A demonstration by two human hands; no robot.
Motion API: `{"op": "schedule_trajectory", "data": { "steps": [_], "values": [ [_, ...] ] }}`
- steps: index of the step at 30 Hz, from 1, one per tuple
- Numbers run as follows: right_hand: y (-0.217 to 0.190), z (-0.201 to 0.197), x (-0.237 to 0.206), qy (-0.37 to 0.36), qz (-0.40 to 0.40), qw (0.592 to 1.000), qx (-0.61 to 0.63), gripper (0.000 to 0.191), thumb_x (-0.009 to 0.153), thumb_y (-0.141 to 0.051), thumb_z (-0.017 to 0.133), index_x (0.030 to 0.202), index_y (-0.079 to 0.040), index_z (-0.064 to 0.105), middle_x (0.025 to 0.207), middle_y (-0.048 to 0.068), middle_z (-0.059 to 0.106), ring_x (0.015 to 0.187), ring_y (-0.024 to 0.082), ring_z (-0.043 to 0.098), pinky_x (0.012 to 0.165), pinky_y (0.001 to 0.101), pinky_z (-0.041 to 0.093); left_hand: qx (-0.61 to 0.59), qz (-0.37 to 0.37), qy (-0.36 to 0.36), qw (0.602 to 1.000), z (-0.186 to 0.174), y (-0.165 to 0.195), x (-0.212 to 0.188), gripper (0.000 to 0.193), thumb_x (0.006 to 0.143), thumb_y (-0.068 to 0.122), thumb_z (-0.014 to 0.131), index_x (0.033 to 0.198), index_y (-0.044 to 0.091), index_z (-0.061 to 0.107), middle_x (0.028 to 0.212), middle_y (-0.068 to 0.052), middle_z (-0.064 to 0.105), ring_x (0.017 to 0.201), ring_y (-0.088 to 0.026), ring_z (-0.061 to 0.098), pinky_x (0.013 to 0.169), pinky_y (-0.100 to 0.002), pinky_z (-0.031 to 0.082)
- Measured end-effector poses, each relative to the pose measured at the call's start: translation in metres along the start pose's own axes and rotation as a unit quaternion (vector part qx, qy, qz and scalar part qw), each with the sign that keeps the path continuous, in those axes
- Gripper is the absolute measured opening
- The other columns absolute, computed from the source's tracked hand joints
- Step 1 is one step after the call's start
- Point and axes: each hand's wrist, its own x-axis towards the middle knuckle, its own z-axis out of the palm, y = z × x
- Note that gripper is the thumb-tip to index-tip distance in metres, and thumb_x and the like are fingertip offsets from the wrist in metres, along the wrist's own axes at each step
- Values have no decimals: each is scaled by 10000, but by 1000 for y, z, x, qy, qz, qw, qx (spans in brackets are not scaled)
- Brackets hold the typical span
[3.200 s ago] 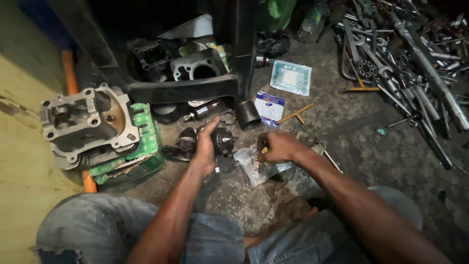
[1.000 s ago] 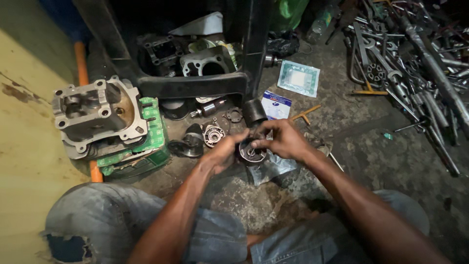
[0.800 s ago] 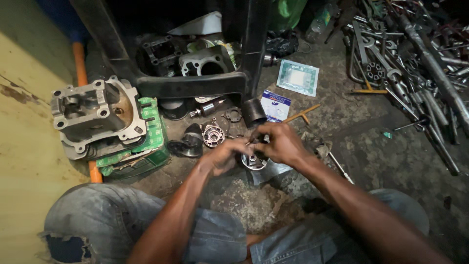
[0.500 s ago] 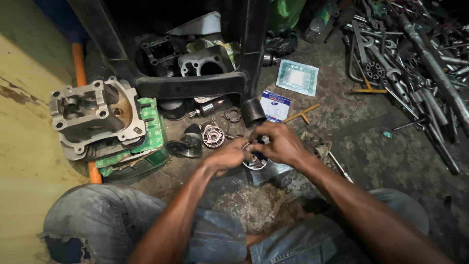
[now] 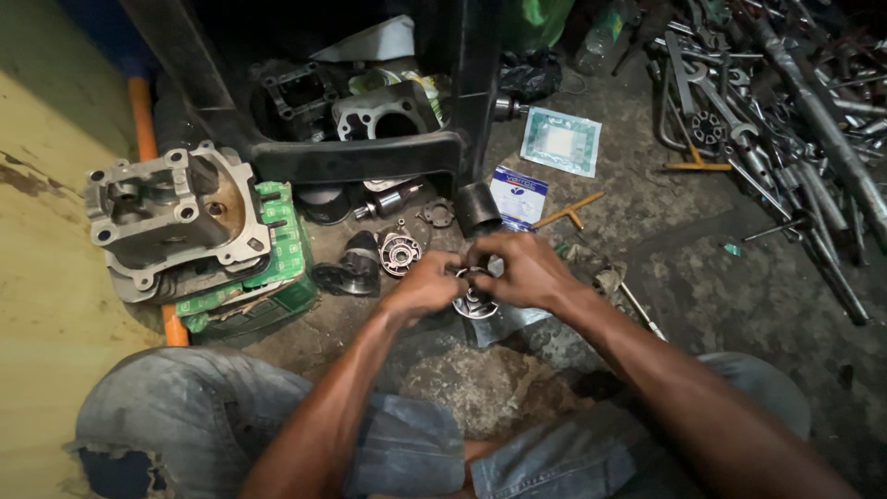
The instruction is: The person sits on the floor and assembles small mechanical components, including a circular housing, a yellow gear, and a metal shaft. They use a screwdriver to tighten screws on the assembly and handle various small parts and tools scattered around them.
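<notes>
Dirty workshop floor (image 5: 739,296), tools scattered. Left hand (image 5: 427,286) and right hand (image 5: 517,270) both grip small round metal part (image 5: 475,305). Engine block (image 5: 176,217) apart; work looks unfinished.

Count, head view:
- bare hands: 2, left hand (image 5: 423,288) and right hand (image 5: 519,271)
- grey cast-metal engine cylinder blocks: 3 ( (image 5: 176,217), (image 5: 386,111), (image 5: 294,91))
- green plastic crate (image 5: 277,268): 1
- flat sealed packets: 2 ( (image 5: 560,140), (image 5: 517,195))
- black cylindrical cup (image 5: 478,209): 1
- loose wrenches and rods (image 5: 785,111): too many to count.
</notes>
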Motion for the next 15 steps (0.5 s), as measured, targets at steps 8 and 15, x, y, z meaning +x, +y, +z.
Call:
{"op": "schedule_trajectory", "data": {
  "steps": [8, 15],
  "values": [
    [11, -18, 6, -44, 88, 988, 118, 316, 752, -203, 811, 1056, -151, 747, 966, 68, 794, 874, 192, 748, 804, 391, 576, 8, 36, 44, 998, -9, -20, 16, 326, 836, 106, 684, 1138, 40, 789, 854, -107, 746, 745, -176, 643, 672, -335, 504],
    [-4, -43, -3, -58, 81, 995, 30, 494, 743, -248, 813, 1230, -213, 741, 1036, 105, 782, 911, 250, 743, 840, 441, 560, 20, 177, 135, 975, -12, -24, 23, 267, 888, 104, 672, 1128, 28, 761, 866, -45, 767, 740, -107, 679, 663, -280, 544]
  ]
}}
